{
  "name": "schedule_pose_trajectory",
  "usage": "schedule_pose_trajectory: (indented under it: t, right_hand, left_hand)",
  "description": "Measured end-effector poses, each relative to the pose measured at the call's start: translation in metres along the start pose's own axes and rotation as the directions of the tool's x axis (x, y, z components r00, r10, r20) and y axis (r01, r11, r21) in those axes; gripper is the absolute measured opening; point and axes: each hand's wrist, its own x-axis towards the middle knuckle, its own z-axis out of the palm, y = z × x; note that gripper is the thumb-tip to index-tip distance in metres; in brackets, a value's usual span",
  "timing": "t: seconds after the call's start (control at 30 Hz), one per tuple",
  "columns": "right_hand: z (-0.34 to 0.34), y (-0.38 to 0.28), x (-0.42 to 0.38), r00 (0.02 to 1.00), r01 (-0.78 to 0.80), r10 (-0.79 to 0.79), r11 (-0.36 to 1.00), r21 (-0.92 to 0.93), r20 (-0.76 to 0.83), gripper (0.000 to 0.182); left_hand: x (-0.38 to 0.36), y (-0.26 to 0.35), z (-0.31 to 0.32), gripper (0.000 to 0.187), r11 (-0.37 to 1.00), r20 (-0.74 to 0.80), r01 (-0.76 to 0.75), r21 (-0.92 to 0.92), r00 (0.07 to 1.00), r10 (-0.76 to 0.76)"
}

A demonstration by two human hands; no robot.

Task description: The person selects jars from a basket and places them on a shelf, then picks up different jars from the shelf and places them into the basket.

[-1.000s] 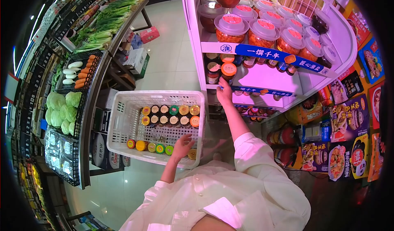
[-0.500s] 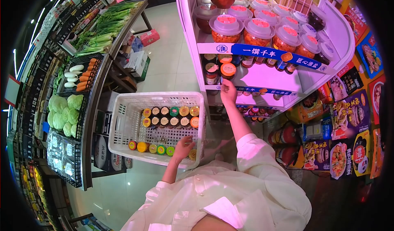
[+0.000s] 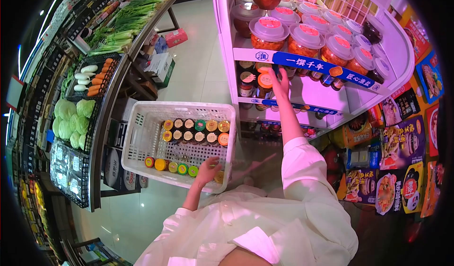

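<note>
My right hand reaches into the second shelf, under the blue and white label strip. Its thumb and fingers are apart, beside an orange-lidded jar; a dark jar is partly hidden behind the fingertips. To the left stands a jar with a black-rimmed lid. My left hand hovers over the near right corner of a white plastic crate, fingers loosely spread and nothing visible in them. Inside the crate, black-lidded jars stand in two rows with yellow, green and orange lids among them. Yellow and green-lidded jars line its near side.
Tubs of red food fill the upper shelf, above the blue label strip. At left a produce stand holds cabbages, carrots and leafy greens. Hanging food packets border the right side.
My right hand has moved up and right, from in front of the orange-lidded jar to beside it, deeper in the shelf. My left hand has shifted slightly left over the crate.
</note>
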Motion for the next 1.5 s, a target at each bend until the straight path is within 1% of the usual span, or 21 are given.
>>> schedule_pose_trajectory:
  t: [0.1,0.13,0.23,0.27,0.33,0.43,0.57,0.67,0.77,0.87,0.97,1.07,1.17,1.27,1.37,1.4,1.5]
  right_hand:
    - [0.013,-0.012,0.012,0.999,0.03,-0.024,0.981,-0.19,0.033,0.064]
    - [0.018,-0.009,0.02,0.992,0.112,-0.093,0.962,-0.248,0.084,0.063]
    - [0.027,0.012,0.04,0.991,0.003,0.047,0.923,-0.384,0.122,0.063]
    - [0.028,0.021,0.046,0.99,-0.015,0.071,0.906,-0.423,0.119,0.064]
    - [0.032,0.017,0.049,0.988,-0.048,0.116,0.866,-0.498,0.107,0.066]
    - [0.029,-0.001,0.045,0.969,-0.125,0.228,0.781,-0.612,0.093,0.066]
    - [0.033,-0.016,0.035,0.971,-0.182,0.237,0.78,-0.599,0.014,0.057]
    - [0.036,-0.027,0.026,0.969,-0.216,0.243,0.772,-0.598,-0.036,0.056]
    - [0.038,-0.024,0.024,0.979,-0.198,0.192,0.79,-0.58,-0.073,0.059]
    - [0.039,-0.028,0.02,0.967,-0.25,0.236,0.773,-0.583,-0.101,0.064]
    - [0.042,-0.03,0.018,0.956,-0.294,0.243,0.775,-0.56,-0.165,0.065]
    - [0.043,-0.034,0.014,0.955,-0.297,0.238,0.754,-0.586,-0.178,0.068]
    - [0.04,-0.021,0.021,0.972,-0.234,0.192,0.779,-0.582,-0.134,0.069]
    - [0.031,-0.016,0.015,0.997,-0.06,0.033,0.919,-0.389,-0.075,0.086]
    - [0.025,0.006,-0.006,0.992,-0.014,-0.025,0.953,-0.302,-0.126,0.105]
    - [0.023,0.008,-0.015,0.999,-0.003,-0.012,0.964,-0.267,-0.053,0.115]
    - [0.023,0.012,-0.034,0.997,0.05,-0.072,0.898,-0.438,-0.032,0.114]
  left_hand:
    - [-0.002,-0.004,0.003,0.042,1.0,-0.022,0.002,-0.007,1.0,-0.003]
    - [-0.001,-0.006,0.003,0.043,1.0,-0.026,-0.002,-0.014,1.0,0.002]
    - [-0.001,-0.008,0.006,0.043,0.999,-0.044,-0.011,-0.032,0.999,0.009]
    - [-0.002,-0.006,0.006,0.043,0.999,-0.046,-0.005,-0.046,0.999,0.003]
    - [-0.004,-0.006,0.005,0.044,0.999,-0.053,0.012,-0.053,0.998,-0.015]
    - [-0.006,-0.01,0.004,0.046,0.998,-0.07,-0.01,-0.064,0.998,0.005]
    - [-0.011,-0.004,0.002,0.045,0.997,-0.084,0.014,-0.079,0.996,-0.021]
    - [-0.012,-0.003,-0.001,0.046,0.997,-0.077,0.016,-0.075,0.997,-0.022]
    - [-0.012,-0.004,-0.001,0.046,0.998,-0.088,0.009,-0.061,0.996,-0.014]
    - [-0.01,-0.008,-0.001,0.046,0.998,-0.09,0.006,-0.056,0.996,-0.011]
    - [-0.007,-0.013,0.0,0.046,0.998,-0.082,-0.006,-0.057,0.997,0.002]
    - [-0.008,-0.012,0.001,0.045,0.997,-0.079,-0.002,-0.071,0.997,-0.004]
    - [-0.007,-0.015,0.0,0.045,0.997,-0.069,0.0,-0.077,0.998,-0.005]
    - [-0.007,-0.014,-0.001,0.046,0.996,-0.052,0.006,-0.087,0.999,-0.011]
    - [-0.01,-0.009,-0.002,0.047,0.995,-0.047,0.004,-0.098,0.999,-0.009]
    - [-0.01,-0.009,-0.001,0.047,0.996,-0.046,-0.001,-0.095,0.999,-0.003]
    - [-0.009,-0.008,0.001,0.045,0.996,-0.035,-0.008,-0.086,0.999,0.005]
